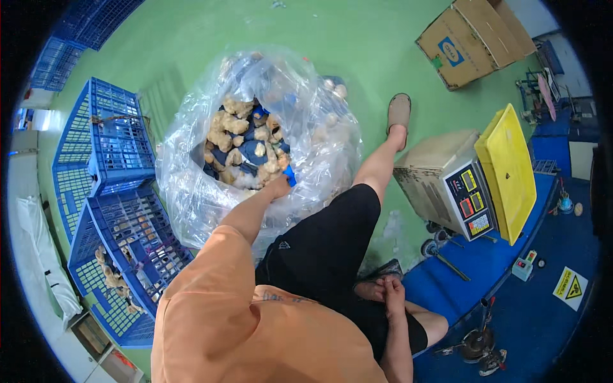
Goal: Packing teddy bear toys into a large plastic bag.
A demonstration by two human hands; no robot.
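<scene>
In front of me stands a large clear plastic bag [191, 214] with its mouth spread wide. Inside lie several tan, lumpy, fluffy-looking pieces [225, 127] among dark blue ones; I cannot tell what they are. My left hand [280, 187] reaches down into the bag's near side, its fingers hidden among the contents. Right beside that hand is a bright blue piece [291, 175]; whether I grip it does not show. Near my bent leg, my right hand [392, 291] has its fingers curled together, and anything in them is too small to make out.
Blue plastic crates [118, 150] stand at the left, the nearer holding tan pieces. To the right are a weighing scale [471, 201] with a display panel and a yellow tray [511, 172]. A cardboard box [469, 48] sits farther back. Metal tooling [479, 345] lies on the dark blue surface.
</scene>
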